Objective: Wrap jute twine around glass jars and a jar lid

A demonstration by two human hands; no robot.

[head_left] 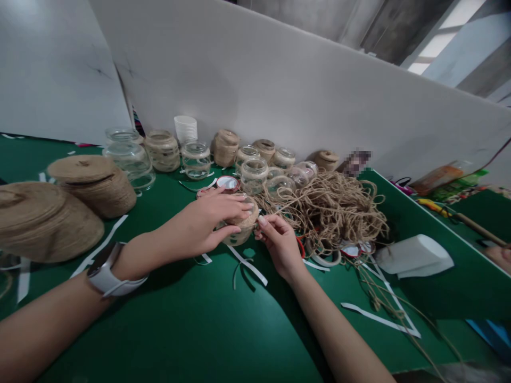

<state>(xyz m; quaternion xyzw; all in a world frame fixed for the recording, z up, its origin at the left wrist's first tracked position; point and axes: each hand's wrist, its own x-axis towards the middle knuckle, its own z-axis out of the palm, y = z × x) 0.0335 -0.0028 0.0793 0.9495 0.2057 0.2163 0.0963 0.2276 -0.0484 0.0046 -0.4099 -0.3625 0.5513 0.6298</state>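
Note:
A small glass jar (238,237) with a twine-covered top stands on the green table (191,330). My left hand (215,215), with a watch on its wrist, lies over the jar's top and side, fingers curved round it. At the jar's right side my right hand (277,236) is closed, thumb and index finger pinched together by the rim; what they hold is too small to make out. A large heap of loose twine (343,207) lies to the right of my right hand. A red-rimmed lid (228,183) is behind my left hand.
Twine-wrapped jars (91,183) stand at the left. Glass jars (196,159) and stacked white cups (186,129) line the back by a white partition (279,80). White strips (249,266) lie in front. A white roll (417,255) is at the right, near another person's hand (499,258).

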